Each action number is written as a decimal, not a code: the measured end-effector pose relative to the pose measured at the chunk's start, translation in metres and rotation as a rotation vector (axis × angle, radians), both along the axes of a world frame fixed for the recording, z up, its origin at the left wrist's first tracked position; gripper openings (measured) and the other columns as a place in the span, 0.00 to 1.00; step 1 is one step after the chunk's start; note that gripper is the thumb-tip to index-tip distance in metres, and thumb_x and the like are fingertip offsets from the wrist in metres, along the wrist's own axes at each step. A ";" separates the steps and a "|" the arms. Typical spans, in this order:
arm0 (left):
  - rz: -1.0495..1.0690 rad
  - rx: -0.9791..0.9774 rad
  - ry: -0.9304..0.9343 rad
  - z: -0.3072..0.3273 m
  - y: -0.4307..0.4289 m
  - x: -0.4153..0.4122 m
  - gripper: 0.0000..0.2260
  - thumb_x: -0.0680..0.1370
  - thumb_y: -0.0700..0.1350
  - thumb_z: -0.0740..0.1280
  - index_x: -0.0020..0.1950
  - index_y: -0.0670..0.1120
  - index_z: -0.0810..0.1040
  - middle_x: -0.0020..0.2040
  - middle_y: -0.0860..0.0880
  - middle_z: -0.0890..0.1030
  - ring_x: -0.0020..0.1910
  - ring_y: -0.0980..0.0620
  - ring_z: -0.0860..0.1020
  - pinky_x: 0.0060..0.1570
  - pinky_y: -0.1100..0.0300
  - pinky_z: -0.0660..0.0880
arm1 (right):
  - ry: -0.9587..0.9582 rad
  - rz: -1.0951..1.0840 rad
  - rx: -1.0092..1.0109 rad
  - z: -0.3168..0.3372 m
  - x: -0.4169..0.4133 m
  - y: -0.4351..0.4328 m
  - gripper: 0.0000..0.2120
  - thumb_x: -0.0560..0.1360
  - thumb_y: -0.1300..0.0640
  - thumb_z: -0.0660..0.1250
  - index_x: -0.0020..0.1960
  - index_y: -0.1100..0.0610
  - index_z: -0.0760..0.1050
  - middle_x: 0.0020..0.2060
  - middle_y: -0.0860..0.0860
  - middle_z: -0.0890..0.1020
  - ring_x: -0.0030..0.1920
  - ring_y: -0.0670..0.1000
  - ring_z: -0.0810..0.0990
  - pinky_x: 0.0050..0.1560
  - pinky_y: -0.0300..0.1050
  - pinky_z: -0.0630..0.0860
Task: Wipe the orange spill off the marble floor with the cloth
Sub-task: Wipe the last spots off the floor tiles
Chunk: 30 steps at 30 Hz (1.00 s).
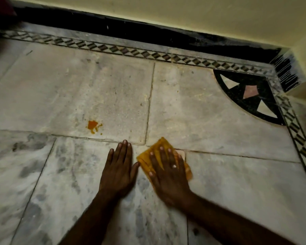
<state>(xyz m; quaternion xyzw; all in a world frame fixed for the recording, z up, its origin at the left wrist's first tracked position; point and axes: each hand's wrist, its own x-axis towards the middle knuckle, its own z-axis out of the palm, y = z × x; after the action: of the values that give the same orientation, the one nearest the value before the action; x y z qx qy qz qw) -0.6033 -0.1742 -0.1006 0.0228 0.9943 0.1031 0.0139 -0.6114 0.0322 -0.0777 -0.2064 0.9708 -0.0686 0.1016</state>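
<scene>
A small orange spill (93,125) with a few droplets sits on the grey marble floor (219,121), left of centre. A folded yellow-orange cloth (146,159) lies on the floor to the spill's lower right, well apart from it. My right hand (168,174) presses flat on the cloth with spread, straight fingers; a ring shows on one finger. My left hand (118,170) rests flat on the bare marble just left of the cloth, fingers straight and together, below and right of the spill.
A patterned inlay border (131,50) runs along the far side and down the right. A black quarter-circle corner inlay (251,96) lies at the right. A black skirting (131,30) and cream wall (201,13) bound the floor behind.
</scene>
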 end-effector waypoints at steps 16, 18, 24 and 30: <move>0.179 0.013 0.035 -0.003 -0.043 -0.001 0.31 0.82 0.58 0.49 0.80 0.39 0.57 0.81 0.41 0.57 0.80 0.46 0.56 0.78 0.45 0.50 | -0.035 -0.427 0.126 0.003 -0.044 0.093 0.31 0.82 0.38 0.37 0.82 0.49 0.43 0.81 0.58 0.47 0.80 0.62 0.47 0.77 0.67 0.48; 0.168 0.006 0.032 -0.003 -0.044 -0.001 0.31 0.82 0.58 0.50 0.80 0.39 0.58 0.81 0.41 0.57 0.80 0.45 0.57 0.78 0.45 0.50 | 0.021 -0.219 0.067 0.000 -0.017 0.054 0.32 0.82 0.39 0.44 0.82 0.50 0.47 0.81 0.58 0.49 0.80 0.61 0.48 0.77 0.64 0.48; 0.173 -0.008 0.038 -0.005 -0.064 -0.002 0.32 0.82 0.60 0.49 0.80 0.40 0.59 0.81 0.42 0.57 0.80 0.46 0.57 0.78 0.46 0.50 | 0.019 0.266 0.051 0.005 -0.074 -0.064 0.29 0.84 0.39 0.44 0.81 0.45 0.41 0.81 0.53 0.40 0.81 0.58 0.39 0.77 0.62 0.38; 0.187 -0.045 0.007 -0.006 -0.106 0.005 0.35 0.82 0.65 0.44 0.82 0.43 0.51 0.82 0.46 0.50 0.81 0.50 0.48 0.79 0.49 0.43 | -0.126 -0.126 0.156 0.016 -0.183 -0.070 0.30 0.83 0.38 0.44 0.81 0.45 0.39 0.81 0.53 0.41 0.81 0.59 0.41 0.78 0.64 0.41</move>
<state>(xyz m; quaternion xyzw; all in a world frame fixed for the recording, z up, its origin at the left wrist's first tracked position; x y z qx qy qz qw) -0.5979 -0.2805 -0.1071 -0.0701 0.9942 0.0816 0.0013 -0.7940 -0.0379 -0.0616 -0.1316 0.9759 -0.0119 0.1739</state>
